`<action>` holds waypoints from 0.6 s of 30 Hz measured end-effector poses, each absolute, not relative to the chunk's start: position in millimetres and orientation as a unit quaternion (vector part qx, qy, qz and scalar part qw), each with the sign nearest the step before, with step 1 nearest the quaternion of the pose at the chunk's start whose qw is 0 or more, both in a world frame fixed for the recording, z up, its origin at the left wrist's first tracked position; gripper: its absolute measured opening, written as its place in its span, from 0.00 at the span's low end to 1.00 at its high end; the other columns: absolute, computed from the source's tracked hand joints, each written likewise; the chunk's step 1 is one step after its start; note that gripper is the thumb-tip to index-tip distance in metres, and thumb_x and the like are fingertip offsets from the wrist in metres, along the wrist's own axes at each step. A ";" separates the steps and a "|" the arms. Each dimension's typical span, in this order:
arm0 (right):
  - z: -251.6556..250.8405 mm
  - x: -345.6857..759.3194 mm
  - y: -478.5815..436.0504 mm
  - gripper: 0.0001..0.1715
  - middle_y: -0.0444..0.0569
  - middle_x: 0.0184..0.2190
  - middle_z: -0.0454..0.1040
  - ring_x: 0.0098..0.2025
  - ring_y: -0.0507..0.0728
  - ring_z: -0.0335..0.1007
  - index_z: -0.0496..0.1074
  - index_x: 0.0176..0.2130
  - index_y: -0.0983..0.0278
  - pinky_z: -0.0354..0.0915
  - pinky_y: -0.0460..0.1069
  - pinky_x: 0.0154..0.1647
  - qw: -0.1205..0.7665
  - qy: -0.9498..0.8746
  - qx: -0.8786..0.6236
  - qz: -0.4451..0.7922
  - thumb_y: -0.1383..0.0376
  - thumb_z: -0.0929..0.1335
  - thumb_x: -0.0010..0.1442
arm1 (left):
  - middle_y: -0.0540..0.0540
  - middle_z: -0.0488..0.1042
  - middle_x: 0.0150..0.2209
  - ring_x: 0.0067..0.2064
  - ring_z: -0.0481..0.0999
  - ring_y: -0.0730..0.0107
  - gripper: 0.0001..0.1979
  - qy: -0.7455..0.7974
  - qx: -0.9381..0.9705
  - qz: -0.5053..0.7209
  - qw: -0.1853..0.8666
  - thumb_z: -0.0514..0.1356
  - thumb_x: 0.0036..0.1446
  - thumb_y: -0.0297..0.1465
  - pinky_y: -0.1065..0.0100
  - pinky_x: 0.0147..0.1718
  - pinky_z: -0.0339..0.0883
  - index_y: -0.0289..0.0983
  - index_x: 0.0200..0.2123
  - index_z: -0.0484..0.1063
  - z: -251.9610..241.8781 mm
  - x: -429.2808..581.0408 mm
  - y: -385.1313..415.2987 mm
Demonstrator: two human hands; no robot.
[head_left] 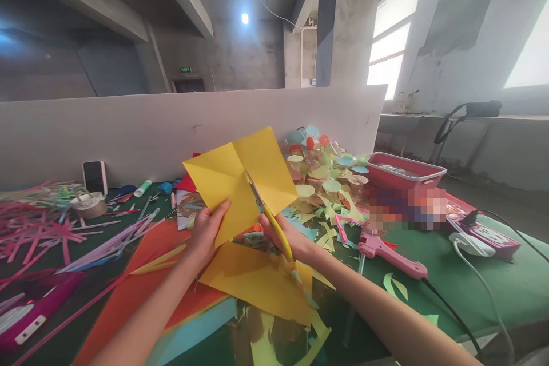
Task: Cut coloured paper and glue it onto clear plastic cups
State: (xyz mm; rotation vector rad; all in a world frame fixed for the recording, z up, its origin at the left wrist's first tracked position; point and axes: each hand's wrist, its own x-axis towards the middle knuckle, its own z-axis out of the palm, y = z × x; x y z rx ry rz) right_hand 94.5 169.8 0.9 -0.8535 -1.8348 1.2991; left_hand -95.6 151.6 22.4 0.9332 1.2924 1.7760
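My left hand (209, 227) pinches the lower left edge of a creased yellow paper sheet (234, 174), holding it up above the table. My right hand (285, 235) grips yellow-handled scissors (269, 214), whose blades point up and into the sheet's lower edge along a fold. Below both hands lie another yellow sheet (257, 283) and orange sheets (141, 274) on the green table (506, 291).
A pink glue gun (388, 253) with its cable lies right of my hands. Decorated paper cups (326, 168) pile behind, beside a red tray (407, 171). Pink paper strips (38, 223), a tape roll (89, 204), a phone (95, 176) and a white partition (128, 131) sit left and behind.
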 end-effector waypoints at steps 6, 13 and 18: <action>4.0 94.0 168.3 0.34 0.36 0.19 0.49 0.20 0.48 0.47 0.51 0.26 0.59 0.52 0.46 0.20 0.329 -0.742 -0.285 0.510 0.34 0.56 0.61 | 0.39 0.81 0.44 0.37 0.81 0.58 0.21 0.504 0.378 0.689 0.360 0.69 0.45 0.40 0.62 0.34 0.77 0.36 0.42 0.77 23.0 -93.0 149.8; 8.5 96.5 163.7 0.30 0.37 0.23 0.50 0.23 0.49 0.48 0.52 0.29 0.59 0.52 0.45 0.21 0.336 -0.738 -0.296 0.505 0.36 0.59 0.61 | 0.40 0.81 0.44 0.39 0.82 0.57 0.20 0.498 0.389 0.683 0.366 0.68 0.46 0.40 0.60 0.38 0.77 0.38 0.43 0.77 25.0 -90.3 148.8; 3.6 94.8 169.0 0.30 0.37 0.22 0.49 0.23 0.49 0.46 0.51 0.29 0.58 0.50 0.45 0.21 0.348 -0.733 -0.283 0.512 0.37 0.60 0.61 | 0.40 0.80 0.45 0.40 0.82 0.58 0.21 0.496 0.383 0.688 0.366 0.68 0.46 0.40 0.60 0.39 0.77 0.37 0.44 0.77 26.2 -87.7 147.6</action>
